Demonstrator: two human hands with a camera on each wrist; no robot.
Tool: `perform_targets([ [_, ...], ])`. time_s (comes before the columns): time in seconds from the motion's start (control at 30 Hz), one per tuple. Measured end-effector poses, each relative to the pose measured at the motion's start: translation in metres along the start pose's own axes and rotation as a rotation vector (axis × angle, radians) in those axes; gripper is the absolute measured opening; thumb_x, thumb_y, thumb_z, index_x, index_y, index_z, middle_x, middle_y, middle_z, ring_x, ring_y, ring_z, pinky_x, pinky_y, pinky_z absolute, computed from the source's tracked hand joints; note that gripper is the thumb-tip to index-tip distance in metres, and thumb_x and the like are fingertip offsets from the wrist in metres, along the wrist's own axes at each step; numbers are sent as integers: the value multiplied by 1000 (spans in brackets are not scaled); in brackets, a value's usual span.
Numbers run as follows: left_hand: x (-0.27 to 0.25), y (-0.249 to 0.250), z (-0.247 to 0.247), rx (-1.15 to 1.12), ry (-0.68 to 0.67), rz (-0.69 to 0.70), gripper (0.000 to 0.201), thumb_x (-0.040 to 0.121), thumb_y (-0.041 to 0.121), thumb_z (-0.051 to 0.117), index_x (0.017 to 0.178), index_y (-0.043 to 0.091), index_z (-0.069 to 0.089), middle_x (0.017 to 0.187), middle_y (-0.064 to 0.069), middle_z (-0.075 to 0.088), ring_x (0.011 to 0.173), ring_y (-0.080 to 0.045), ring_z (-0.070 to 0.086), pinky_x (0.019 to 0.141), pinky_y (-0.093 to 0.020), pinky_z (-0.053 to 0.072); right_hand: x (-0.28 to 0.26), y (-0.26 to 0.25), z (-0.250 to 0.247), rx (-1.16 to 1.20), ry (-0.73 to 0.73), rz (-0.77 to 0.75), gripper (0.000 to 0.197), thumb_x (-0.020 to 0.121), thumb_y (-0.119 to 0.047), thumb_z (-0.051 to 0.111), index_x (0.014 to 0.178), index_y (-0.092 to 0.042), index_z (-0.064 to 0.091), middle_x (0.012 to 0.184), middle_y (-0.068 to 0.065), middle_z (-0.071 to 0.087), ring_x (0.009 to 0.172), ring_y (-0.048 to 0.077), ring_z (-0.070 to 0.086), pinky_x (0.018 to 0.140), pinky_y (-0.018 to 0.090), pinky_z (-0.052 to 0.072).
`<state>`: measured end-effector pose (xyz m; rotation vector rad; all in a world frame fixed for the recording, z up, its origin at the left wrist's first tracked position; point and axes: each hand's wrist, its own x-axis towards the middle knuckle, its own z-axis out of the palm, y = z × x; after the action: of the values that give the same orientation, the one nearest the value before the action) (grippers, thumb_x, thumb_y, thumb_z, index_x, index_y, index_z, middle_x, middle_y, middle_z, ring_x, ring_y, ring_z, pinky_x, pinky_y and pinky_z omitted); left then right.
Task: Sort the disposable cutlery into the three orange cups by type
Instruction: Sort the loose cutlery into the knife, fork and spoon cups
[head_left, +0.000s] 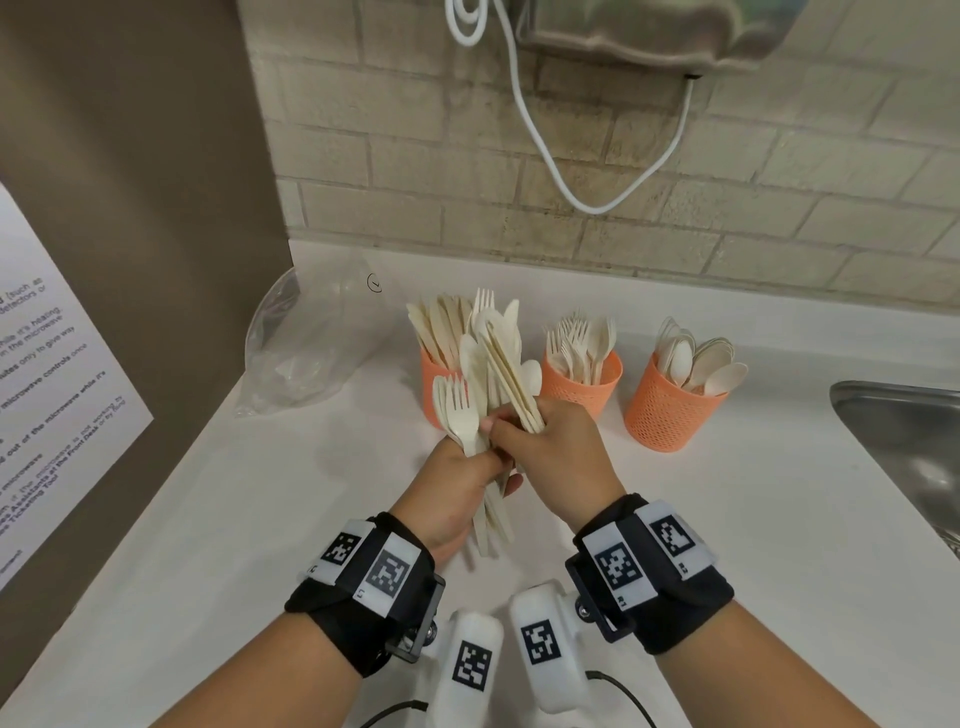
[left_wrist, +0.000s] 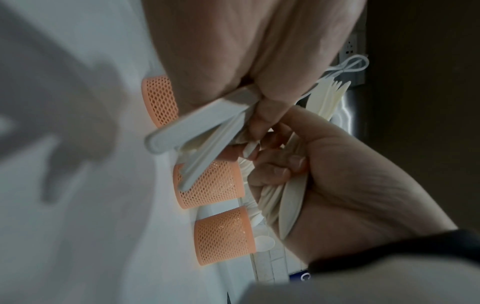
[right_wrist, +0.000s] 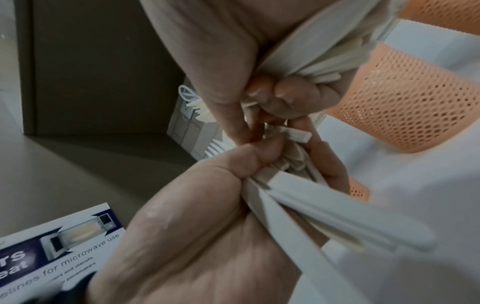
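At your far left a crumpled clear plastic bag (head_left: 306, 343) lies on the white counter (head_left: 208, 519), well apart from the work and, by the look of it, holding nothing. Next comes your left hand (head_left: 457, 493), clenched around a mixed bundle of cutlery (head_left: 483, 395), gripping the handles low so the heads fan upward where you can read them: forks to the left, knives leaning right. Your right hand (head_left: 556, 447) sits just beside it, touching the same bundle, its fingers curled around a small sheaf of knives (head_left: 511, 384), probably to separate them from the rest. The bundle stands above both grips and its handle ends poke out below your left palm.

Behind the bundle stand the three orange cups on the counter: the knife cup (head_left: 439, 384), partly hidden by what you hold, then the fork cup (head_left: 582, 384), then the spoon cup (head_left: 670, 410), each already well filled. At the far right lies the edge of a steel sink (head_left: 904, 441).
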<state>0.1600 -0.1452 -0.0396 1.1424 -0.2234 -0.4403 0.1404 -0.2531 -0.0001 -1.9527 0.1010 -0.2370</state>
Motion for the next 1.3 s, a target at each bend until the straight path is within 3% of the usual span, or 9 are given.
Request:
perform_targets([
  [0.23, 2, -1, -2, 45, -30, -37, 48, 92, -11, 42, 130, 15, 56, 117, -7, 67, 91, -13, 62, 70, -24, 49, -1, 1, 0, 60, -23, 25, 6, 82, -8, 64, 77, -5, 65, 72, 20, 65, 66, 35, 63, 58, 51, 56],
  [0.33, 1, 0, -3, 47, -41, -29, 46, 94, -10, 43, 132, 13, 54, 114, -8, 66, 88, -12, 61, 67, -22, 48, -4, -1, -1, 104, -47, 33, 8, 86, -4, 58, 79, 0, 57, 74, 27, 58, 61, 24, 57, 49, 41, 55],
  [0.47, -2, -2, -3, 24, -66, 0, 40, 94, 6, 52, 134, 11, 52, 113, -8, 65, 85, -11, 61, 65, -23, 48, -6, -4, -7, 142, -72, 46, 10, 92, -3, 49, 83, -8, 51, 65, 3, 50, 47, 0, 50, 39, 17, 40],
  [0.6, -4, 0, -2, -32, -66, -40, 35, 94, 21, 53, 128, 20, 56, 122, -4, 65, 103, -16, 62, 81, -31, 51, -5, -4, -12, 178, -102, 65, 18, 94, -4, 44, 109, -5, 55, 86, 14, 61, 55, 2, 56, 38, 16, 40],
  [0.67, -4, 0, -1, -60, -61, -52, 32, 92, 22, 50, 124, 22, 58, 119, -1, 66, 103, -16, 63, 88, -34, 51, -5, -3, -13, 186, -101, 62, 17, 95, -5, 44, 105, -10, 57, 84, 13, 62, 55, 2, 56, 38, 16, 40],
  [0.8, -3, 1, 1, -125, -20, -63, 33, 95, 26, 48, 126, 19, 59, 118, -13, 65, 102, -26, 60, 97, -45, 46, -5, -3, -16, 206, -111, 32, 27, 96, -3, 42, 86, -25, 55, 56, -18, 57, 48, -3, 51, 44, 10, 37],
  [0.93, -2, 1, 2, -130, -28, -47, 30, 99, 20, 45, 124, 16, 60, 106, -13, 68, 87, -21, 65, 81, -35, 55, -7, -7, -15, 250, -120, 66, 25, 96, -3, 42, 79, -18, 51, 48, -15, 49, 44, 3, 44, 42, 15, 35],
  [1.17, -3, 1, 4, -121, 5, -57, 31, 99, 19, 45, 125, 9, 58, 85, -8, 70, 70, -18, 66, 62, -28, 54, -7, -1, -12, 276, -100, 88, 24, 97, -5, 43, 74, -13, 44, 50, -5, 42, 44, 11, 38, 42, 22, 32],
  [1.3, 0, 1, 0, -82, 79, -82, 30, 100, 21, 46, 127, 15, 58, 107, -13, 70, 90, -23, 68, 71, -30, 53, -9, 2, -13, 272, -23, 91, 19, 96, -7, 43, 80, -12, 53, 51, -6, 50, 45, 9, 42, 46, 23, 34],
])
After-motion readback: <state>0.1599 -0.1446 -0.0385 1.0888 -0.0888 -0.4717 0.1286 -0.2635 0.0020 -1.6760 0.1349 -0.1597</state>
